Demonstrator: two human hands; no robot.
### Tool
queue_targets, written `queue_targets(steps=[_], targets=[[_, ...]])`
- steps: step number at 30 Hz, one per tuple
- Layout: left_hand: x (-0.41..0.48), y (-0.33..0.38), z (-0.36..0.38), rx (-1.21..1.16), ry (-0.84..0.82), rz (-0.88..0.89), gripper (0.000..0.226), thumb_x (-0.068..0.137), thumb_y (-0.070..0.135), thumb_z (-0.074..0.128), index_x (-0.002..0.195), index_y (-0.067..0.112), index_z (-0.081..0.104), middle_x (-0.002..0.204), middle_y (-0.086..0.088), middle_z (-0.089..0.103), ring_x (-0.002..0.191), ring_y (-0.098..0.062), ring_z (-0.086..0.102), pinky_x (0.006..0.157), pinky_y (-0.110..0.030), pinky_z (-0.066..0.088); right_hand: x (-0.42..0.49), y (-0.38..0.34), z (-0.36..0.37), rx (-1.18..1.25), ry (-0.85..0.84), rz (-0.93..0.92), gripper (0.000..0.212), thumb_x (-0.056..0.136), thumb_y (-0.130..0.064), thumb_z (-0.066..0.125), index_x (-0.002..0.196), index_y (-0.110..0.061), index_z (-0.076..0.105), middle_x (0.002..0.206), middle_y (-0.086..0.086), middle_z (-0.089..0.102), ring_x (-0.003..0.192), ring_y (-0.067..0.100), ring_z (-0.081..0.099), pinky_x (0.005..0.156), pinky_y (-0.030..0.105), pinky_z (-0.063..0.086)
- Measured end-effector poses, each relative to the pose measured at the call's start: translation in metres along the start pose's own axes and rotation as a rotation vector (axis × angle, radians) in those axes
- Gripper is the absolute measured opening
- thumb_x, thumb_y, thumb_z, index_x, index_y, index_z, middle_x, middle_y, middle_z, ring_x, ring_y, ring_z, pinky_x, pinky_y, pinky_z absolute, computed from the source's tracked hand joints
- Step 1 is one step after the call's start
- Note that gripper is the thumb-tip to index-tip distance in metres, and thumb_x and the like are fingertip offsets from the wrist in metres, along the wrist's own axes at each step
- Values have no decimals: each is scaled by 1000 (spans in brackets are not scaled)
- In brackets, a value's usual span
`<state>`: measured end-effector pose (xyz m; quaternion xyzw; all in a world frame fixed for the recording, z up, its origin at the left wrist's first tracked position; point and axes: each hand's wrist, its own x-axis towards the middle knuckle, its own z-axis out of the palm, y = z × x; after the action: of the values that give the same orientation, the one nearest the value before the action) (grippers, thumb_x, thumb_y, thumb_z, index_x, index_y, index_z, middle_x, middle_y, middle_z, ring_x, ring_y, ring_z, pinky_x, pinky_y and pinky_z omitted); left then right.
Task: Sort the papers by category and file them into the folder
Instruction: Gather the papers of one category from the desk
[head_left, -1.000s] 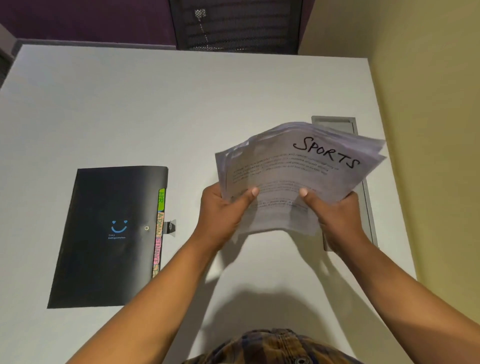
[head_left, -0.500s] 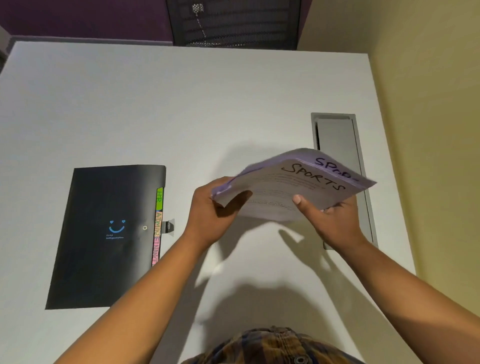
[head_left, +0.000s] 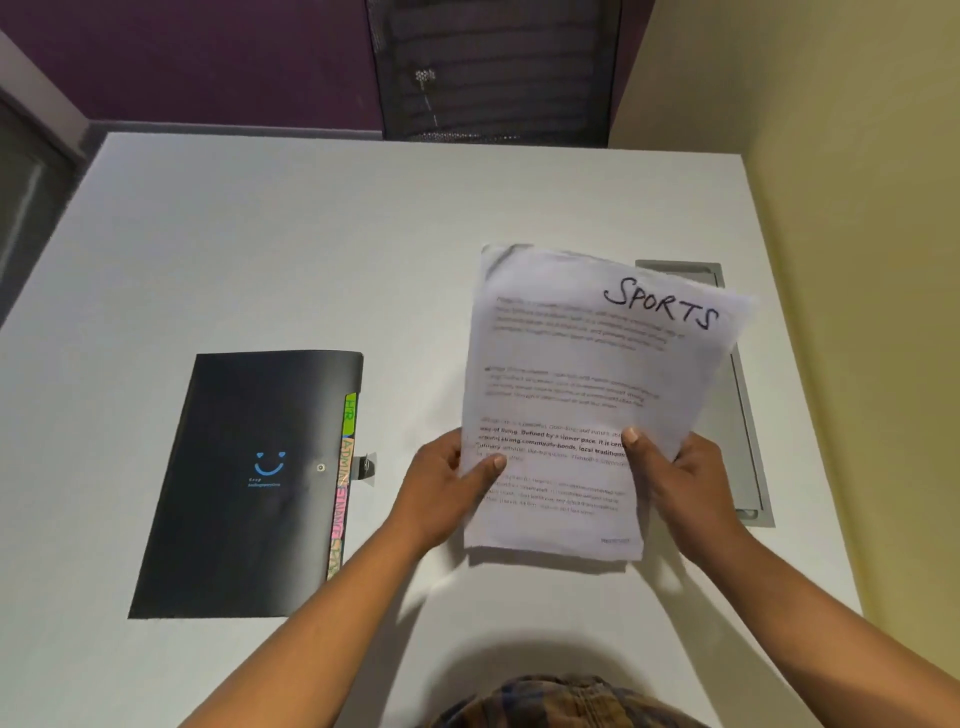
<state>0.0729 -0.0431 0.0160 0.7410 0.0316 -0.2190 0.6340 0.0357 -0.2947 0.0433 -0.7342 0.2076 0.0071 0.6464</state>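
You hold the stack of papers (head_left: 571, 374) up over the counter (head_left: 311, 234), right of centre, top sheet facing you with SPORTS handwritten at its top right corner. Left grip (head_left: 441, 488) pinches the stack's lower left edge, thumb on top, fingers underneath and hidden. Right grip (head_left: 680, 478) pinches the lower right edge the same way, thumb on the print. Both are closed on paper, neither is spread. The stack's long axis runs away from you, leaning a little right, and the far end is slightly fanned so edges of lower sheets show. The folder (head_left: 244, 483) lies flat and closed on the counter, well left of the stack and apart from both hands. Its long axis also runs away from you. The coloured index tabs (head_left: 344, 467) line its right edge, the side facing the papers; HR and ADMIN are readable, the lower ones less so. Left grip is the nearer to the folder. Judgement: sorting is barely begun, since all sheets look to be in the one stack, and the folder needs opening first, probably a left-hand job. Going one-handed risks loose sheets sliding out. The grey hatch (head_left: 748, 457) in the counter is partly hidden behind the stack's right side.
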Motion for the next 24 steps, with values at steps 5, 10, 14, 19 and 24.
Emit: queue_targets(steps=[5, 10, 14, 19, 24], targets=[[-45, -12, 0, -31, 11, -223, 14, 98, 15, 58, 102, 17, 71, 94, -2, 76, 80, -21, 73, 63, -38, 62, -22, 7, -6, 29, -27, 173, 23, 98, -24, 59, 119, -20, 67, 106, -5, 77, 92, 16, 75, 74, 33, 60], [-74, -15, -5, -197, 28, -333, 17, 98, 12, 59, 112, 12, 68, 98, -1, 78, 75, -20, 72, 54, -25, 55, -47, 15, -2, -133, -22, 232, 17, 100, -24, 55, 106, -21, 70, 98, -7, 76, 82, 16, 74, 57, 23, 52], [-96, -22, -21, -174, -35, -390, 23, 92, 6, 66, 114, 7, 62, 93, -5, 78, 67, -15, 70, 51, -24, 51, -61, 22, 0, -95, 19, 275, 15, 99, -22, 58, 98, -18, 72, 96, 1, 77, 83, 23, 75, 65, 31, 55], [-108, -55, -53, 311, 450, -307, 13, 87, 8, 63, 97, 14, 68, 71, 3, 71, 65, -19, 68, 61, -28, 54, -74, 31, 1, -102, 17, 290, 15, 98, -20, 59, 93, -23, 73, 93, 2, 78, 83, 27, 75, 78, 45, 58], [-116, -89, -95, 820, 634, -295, 55, 79, 38, 76, 124, 15, 54, 122, -6, 60, 109, -27, 60, 83, -38, 53, -86, 32, 2, -113, 32, 298, 15, 98, -19, 58, 100, -17, 73, 94, 3, 78, 80, 29, 74, 67, 39, 55]])
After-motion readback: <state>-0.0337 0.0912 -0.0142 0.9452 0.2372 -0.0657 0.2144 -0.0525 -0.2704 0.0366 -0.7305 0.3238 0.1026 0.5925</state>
